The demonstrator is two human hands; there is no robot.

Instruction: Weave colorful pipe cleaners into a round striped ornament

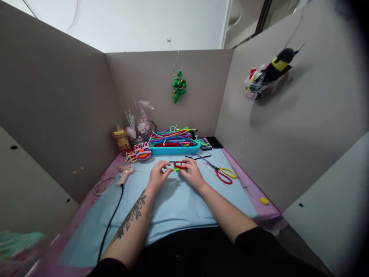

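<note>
Both your hands meet over the blue cloth: your right hand pinches the red loop between them; your left hand, fingers curled, nears the green strip, its grip unclear.

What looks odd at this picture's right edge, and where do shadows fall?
Head view: dark blur along the right edge; soft shadow on the right panel below the hanging holder; fainter shade on the blue cloth near the left hand.
</note>
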